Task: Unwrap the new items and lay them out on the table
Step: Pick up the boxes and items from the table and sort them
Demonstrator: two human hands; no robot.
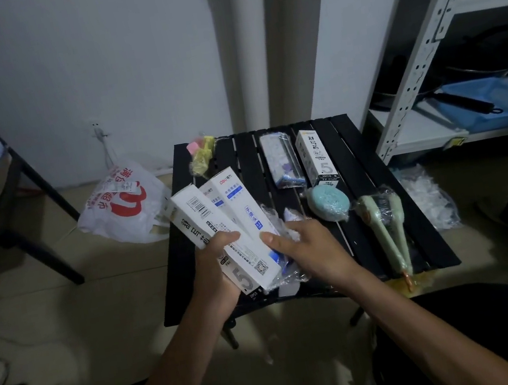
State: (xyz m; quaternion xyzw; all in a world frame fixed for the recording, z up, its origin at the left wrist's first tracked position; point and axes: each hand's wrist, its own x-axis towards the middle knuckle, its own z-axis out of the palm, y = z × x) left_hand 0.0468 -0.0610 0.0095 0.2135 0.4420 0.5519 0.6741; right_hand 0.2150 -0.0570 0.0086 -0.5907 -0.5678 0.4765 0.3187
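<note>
The left hand (216,275) holds three white boxes (234,222), spread like a fan, over the near left part of the black bench (360,155). Its fingers are curled round them. The right hand (311,246) is just beside them. Its thumb lies on the front box, and its fingers are curled on some crinkly clear wrap (275,219) that sticks out behind the boxes.

More things lie on the bench. A pink and yellow pack (201,154) is at the far left corner. A blue and white packet (281,161) lies next to a fourth box (317,159). Nearer are a round blue cake (329,202) and two green handles (384,228), each in wrap.

A shopping bag (121,206) lies on the floor, left of the bench. A metal shelf (423,49) stands on the right.
</note>
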